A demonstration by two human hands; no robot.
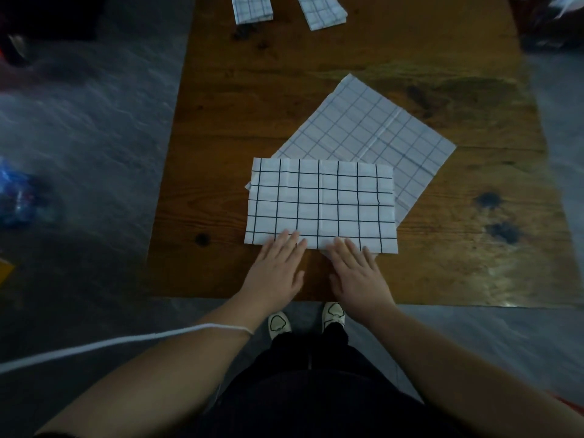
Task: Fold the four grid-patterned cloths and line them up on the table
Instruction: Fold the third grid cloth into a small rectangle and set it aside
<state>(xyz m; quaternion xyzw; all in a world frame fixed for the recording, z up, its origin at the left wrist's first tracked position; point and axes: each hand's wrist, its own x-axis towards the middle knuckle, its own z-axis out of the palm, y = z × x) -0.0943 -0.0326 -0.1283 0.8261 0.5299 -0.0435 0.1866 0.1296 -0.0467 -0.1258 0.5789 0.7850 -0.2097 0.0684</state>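
Bare surface [240, 105] lies open on the left, right and across the middle. The bold-grid cloth [320, 203], overlapping the paler cloth [379, 128], fills the near centre — left folded cloth [252, 7] and right folded cloth [322, 11] occupy the far edge.

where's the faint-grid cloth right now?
Head view, centre-right of the table: the faint-grid cloth lies flat, turned diagonal, its near part under the bold-grid cloth.

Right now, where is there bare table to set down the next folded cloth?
Bare wood: the band between the two far folded cloths and the angled cloth; the strip left of the bold-grid cloth. Crowded: near centre, left hand and right hand on the bold-grid cloth overlapping the angled one.
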